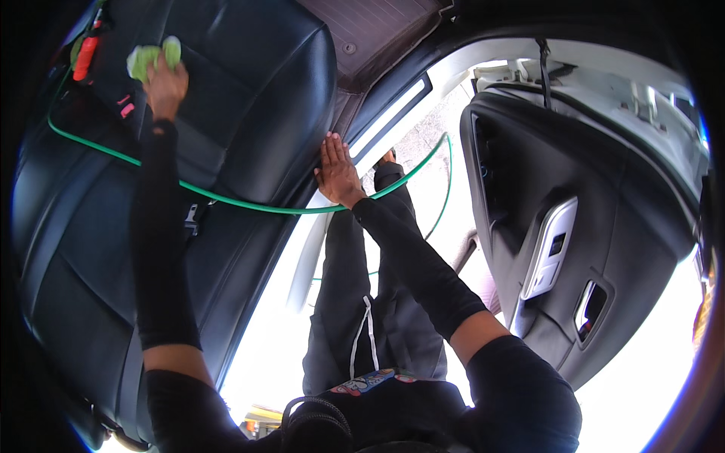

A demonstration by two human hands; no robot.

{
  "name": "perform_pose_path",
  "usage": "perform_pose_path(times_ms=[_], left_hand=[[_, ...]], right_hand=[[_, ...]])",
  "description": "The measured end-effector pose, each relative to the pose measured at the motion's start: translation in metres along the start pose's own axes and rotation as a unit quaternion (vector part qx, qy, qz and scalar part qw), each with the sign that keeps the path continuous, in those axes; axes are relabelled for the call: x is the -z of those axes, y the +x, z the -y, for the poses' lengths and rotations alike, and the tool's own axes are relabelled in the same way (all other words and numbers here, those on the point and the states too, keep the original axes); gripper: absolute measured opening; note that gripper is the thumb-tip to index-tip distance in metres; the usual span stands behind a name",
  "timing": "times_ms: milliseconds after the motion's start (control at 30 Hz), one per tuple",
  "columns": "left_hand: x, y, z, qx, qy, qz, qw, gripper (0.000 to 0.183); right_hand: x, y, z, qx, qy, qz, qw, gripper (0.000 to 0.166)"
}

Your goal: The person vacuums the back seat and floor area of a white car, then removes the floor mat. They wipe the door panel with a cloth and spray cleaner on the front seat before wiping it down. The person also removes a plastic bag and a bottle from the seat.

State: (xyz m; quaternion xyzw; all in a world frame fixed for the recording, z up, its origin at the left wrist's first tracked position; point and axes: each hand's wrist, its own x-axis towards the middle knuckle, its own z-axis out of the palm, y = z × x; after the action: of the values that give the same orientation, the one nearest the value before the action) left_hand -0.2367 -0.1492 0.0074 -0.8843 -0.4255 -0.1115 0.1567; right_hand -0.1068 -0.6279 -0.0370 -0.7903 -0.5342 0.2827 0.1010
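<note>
My left hand (166,85) grips a lime-green cloth (145,61) against the black leather seat cushion (249,96) of a car's rear bench. My right hand (338,170) lies flat, fingers stretched out, by the cushion's outer edge and the door sill (388,122); it holds nothing. A thin green hose (255,206) crosses the seat, passing beneath my left forearm and under my right wrist. Left of the cloth, a tool with an orange-red handle (85,58) rests at the hose's far end.
An opened car door (572,187) with a silver switch panel (549,249) stands to the right. Seat-belt buckles (191,219) sit in the seat crease. A brown floor mat (379,34) covers the footwell. My legs (345,283) stand outside, near a hanging loop of hose.
</note>
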Motion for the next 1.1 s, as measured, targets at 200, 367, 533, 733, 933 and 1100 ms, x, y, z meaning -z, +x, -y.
perform_pose_path(times_ms=[200,367,533,733,933,1100], left_hand=[[0.058,-0.148,-0.009,0.045,0.045,0.233,0.970,0.043],[0.117,-0.232,-0.043,0.104,-0.017,0.276,0.955,0.062],[0.169,-0.180,-0.113,0.218,-0.347,0.168,0.897,0.050],[0.238,-0.099,-0.287,-0.133,-0.352,-0.029,0.926,0.039],[0.115,-0.081,-0.414,-0.258,-0.174,0.424,0.850,0.043],[0.093,-0.213,-0.386,-0.187,-0.179,0.374,0.890,0.050]], right_hand=[[0.003,0.002,-0.032,-0.065,0.290,0.006,0.955,0.053],[0.003,-0.007,-0.014,-0.150,0.287,-0.096,0.941,0.058],[-0.010,0.001,-0.020,-0.171,0.143,0.048,0.974,0.086],[0.016,0.001,-0.023,-0.128,0.019,0.173,0.976,0.084],[0.013,-0.017,-0.030,-0.092,0.109,0.134,0.981,0.082],[0.016,-0.094,0.004,-0.056,0.028,0.151,0.987,0.049]])
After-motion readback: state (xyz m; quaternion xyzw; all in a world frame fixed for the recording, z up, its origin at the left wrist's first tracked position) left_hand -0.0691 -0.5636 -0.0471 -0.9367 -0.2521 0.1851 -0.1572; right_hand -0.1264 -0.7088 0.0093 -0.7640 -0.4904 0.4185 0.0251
